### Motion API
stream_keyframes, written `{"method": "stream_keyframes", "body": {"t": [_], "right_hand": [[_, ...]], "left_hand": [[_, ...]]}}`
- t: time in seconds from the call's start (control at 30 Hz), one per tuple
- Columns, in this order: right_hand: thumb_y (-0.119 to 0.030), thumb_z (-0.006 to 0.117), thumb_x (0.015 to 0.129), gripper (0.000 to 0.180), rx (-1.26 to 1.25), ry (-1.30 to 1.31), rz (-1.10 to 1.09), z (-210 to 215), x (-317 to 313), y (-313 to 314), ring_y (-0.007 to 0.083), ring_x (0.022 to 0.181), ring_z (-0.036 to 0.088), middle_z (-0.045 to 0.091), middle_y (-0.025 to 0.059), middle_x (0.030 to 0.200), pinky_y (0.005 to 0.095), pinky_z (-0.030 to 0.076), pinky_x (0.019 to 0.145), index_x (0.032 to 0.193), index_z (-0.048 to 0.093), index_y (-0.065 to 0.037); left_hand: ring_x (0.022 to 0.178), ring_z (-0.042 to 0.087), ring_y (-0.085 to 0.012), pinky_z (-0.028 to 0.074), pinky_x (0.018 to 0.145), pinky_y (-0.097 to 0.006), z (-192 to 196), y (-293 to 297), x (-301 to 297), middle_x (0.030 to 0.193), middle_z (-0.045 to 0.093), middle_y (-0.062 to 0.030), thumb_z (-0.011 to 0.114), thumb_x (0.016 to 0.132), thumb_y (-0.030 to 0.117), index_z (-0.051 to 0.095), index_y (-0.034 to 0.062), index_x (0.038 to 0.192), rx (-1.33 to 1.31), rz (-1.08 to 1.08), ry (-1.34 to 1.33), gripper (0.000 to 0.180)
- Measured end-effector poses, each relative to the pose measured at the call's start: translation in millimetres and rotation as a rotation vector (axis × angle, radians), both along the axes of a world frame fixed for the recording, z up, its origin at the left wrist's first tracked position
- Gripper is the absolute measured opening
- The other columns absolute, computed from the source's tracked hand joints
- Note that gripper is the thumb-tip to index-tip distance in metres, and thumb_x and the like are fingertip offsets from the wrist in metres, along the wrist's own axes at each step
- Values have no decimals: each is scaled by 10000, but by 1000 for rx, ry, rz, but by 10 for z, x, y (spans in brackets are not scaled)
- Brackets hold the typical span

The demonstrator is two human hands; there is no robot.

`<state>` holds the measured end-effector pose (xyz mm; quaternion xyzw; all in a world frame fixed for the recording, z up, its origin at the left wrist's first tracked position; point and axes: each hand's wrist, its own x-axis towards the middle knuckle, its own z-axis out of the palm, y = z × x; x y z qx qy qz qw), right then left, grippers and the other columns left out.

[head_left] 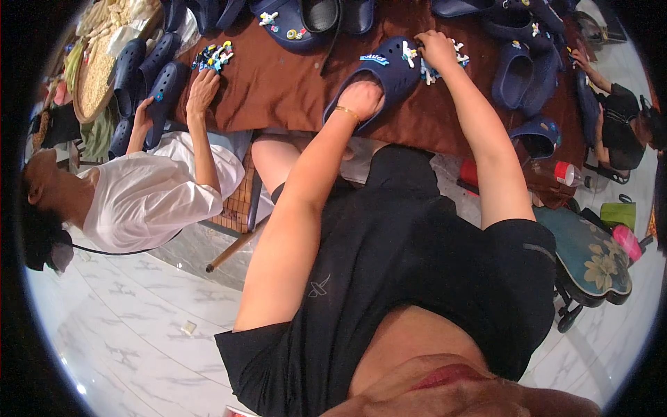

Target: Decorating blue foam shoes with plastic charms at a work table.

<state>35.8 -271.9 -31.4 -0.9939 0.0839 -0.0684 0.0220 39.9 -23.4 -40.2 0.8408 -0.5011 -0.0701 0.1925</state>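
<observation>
Two hands work on one blue shoe [389,69] lying on the brown table [278,83]. My left hand [361,99] is tucked inside it, gripping it firmly. My right hand [436,48] pinches a little charm [408,54]; I should press straight down.

A bare strip of brown worktop [278,83] lay left of the navy clog [385,69], open enough for a hand to pass. Beyond that strip a heap of small coloured charms [213,55] and a co-worker's hand [201,87] blocked the way. Behind the clog, more dark clogs [313,17] crowded the far edge. Right of the clog, a second scatter of charms [445,62] and a stack of clogs [521,69] closed that side off.
</observation>
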Motion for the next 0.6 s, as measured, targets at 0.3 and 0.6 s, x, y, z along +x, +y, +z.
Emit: {"method": "stream_keyframes", "body": {"t": [0.3, 0.6], "right_hand": [[-147, 442, 799, 194, 551, -388, -133, -16, -330, 188, 268, 750, 586, 602, 120, 765, 372, 450, 680, 828, 629, -100], [-132, 464, 851, 188, 1859, -51, -423, 76, -957, 580, 73, 577, 503, 572, 36, 740, 194, 405, 522, 985, 554, -36]], "left_hand": [[766, 575, -335, 447, 731, -421, -35, -4, -28, 789, 602, -191, 465, 757, 250, 608, 23, 707, -29, 16, 34, 273], [760, 560, -326, 448, 711, -412, 24, -12, -15, 775, 578, -176, 475, 731, 190, 566, 25, 699, -63, 1, 6, 191]]}}
